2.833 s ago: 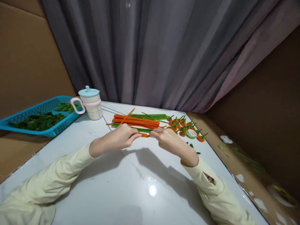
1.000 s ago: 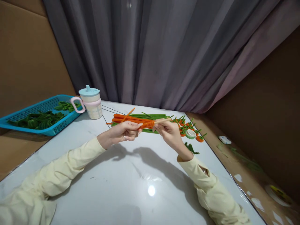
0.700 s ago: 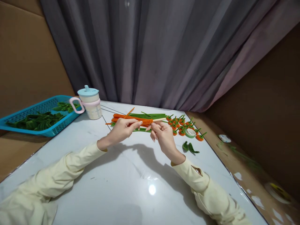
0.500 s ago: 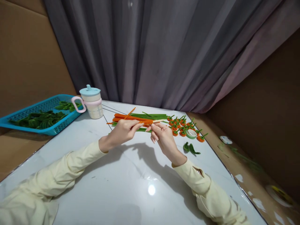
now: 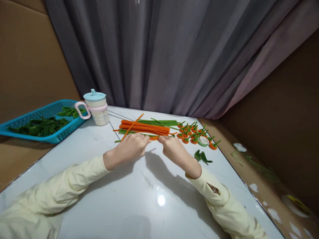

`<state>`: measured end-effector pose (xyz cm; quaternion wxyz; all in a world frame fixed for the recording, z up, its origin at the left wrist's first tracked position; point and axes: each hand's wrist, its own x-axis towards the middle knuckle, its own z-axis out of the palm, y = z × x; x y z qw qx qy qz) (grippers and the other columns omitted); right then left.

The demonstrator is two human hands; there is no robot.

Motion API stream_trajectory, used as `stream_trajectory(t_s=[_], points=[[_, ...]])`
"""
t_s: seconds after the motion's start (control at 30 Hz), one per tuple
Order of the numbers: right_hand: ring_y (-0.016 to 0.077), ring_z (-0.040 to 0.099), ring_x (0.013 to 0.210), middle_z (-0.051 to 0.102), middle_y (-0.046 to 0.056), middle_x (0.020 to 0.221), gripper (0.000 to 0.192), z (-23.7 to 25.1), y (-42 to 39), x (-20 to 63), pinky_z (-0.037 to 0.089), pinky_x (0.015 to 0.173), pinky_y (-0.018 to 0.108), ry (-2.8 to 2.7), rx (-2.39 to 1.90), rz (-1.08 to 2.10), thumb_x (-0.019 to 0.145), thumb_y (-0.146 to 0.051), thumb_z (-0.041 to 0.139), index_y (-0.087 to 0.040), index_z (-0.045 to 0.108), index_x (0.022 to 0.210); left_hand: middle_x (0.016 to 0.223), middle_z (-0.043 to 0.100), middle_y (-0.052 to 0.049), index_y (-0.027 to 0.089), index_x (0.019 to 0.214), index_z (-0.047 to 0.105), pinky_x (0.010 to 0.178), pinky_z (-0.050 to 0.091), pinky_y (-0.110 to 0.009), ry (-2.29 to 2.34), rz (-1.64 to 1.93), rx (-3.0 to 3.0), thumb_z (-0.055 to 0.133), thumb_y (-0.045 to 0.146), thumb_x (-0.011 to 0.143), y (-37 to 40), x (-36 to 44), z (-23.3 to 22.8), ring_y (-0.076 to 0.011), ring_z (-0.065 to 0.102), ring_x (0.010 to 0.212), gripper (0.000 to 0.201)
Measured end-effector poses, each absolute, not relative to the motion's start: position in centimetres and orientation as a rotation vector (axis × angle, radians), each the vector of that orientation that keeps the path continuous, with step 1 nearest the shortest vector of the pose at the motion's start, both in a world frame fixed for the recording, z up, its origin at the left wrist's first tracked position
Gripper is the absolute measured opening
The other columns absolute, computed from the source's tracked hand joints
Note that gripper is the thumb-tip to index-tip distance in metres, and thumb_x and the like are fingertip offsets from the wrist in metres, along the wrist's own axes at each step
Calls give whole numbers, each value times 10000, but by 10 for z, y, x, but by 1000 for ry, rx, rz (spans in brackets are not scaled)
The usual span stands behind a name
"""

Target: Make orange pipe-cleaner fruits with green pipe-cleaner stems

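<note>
1. Orange pipe cleaner, a short coiled piece, is pinched at either end by the left hand and right hand, low over the white table.
2. Just behind it lies a bundle of orange and green pipe cleaners; right of the bundle, small finished carrots and a tape roll.
3. Left of the bundle stands a lidded cup, then a blue tray. No writing is legible.

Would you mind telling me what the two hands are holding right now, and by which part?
Both hands pinch one short orange fuzzy pipe-cleaner piece: left hand on its left end, right hand on its right end, middle showing between the fingertips.
</note>
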<state>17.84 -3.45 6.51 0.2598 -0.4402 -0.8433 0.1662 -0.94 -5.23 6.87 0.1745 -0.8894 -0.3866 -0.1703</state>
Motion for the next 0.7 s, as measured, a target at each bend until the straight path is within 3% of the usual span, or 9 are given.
stream_trajectory(t_s=[0.13, 0.27, 0.47, 0.57, 0.7], points=[[182, 520, 674, 606, 92, 696, 203, 70, -41, 180, 271, 556, 276, -2579, -1090, 233, 740, 42, 486, -130, 590, 707, 522, 553, -35, 138, 612, 562, 453, 231, -261, -1286, -354, -2688, 435, 135, 847, -57, -11, 83, -145, 458, 455, 267], [169, 524, 703, 607, 67, 717, 262, 82, -39, 188, 332, 592, 262, -2851, -774, 43, 838, 7, 416, -137, 632, 809, 429, 404, 30, 138, 524, 541, 441, 221, -236, -1435, -361, -3121, 442, 257, 867, -45, -25, 103, -83, 328, 402, 376], [108, 541, 638, 627, 27, 714, 186, 87, -29, 196, 400, 610, 220, -2462, -499, 911, 885, -196, 495, -148, 624, 759, 430, 313, 60, 133, 624, 607, 389, 183, -219, -1741, -446, -3711, 570, 429, 802, -22, -44, 108, -63, 259, 387, 347], [99, 497, 529, 572, -4, 593, 244, 77, -24, 192, 377, 519, 222, -2124, -541, 1222, 846, -347, 572, -153, 594, 698, 406, 263, 71, 125, 579, 594, 376, 157, -218, -1853, -812, -3885, 611, 428, 782, -17, -43, 100, -51, 206, 378, 365], [96, 471, 493, 549, -27, 539, 263, 69, -20, 189, 381, 504, 232, -1811, -559, 1234, 811, -406, 613, -166, 579, 711, 427, 200, 87, 130, 512, 539, 347, 119, -201, -2061, -1456, -3917, 657, 378, 745, -17, -32, 90, -36, 140, 384, 361]])
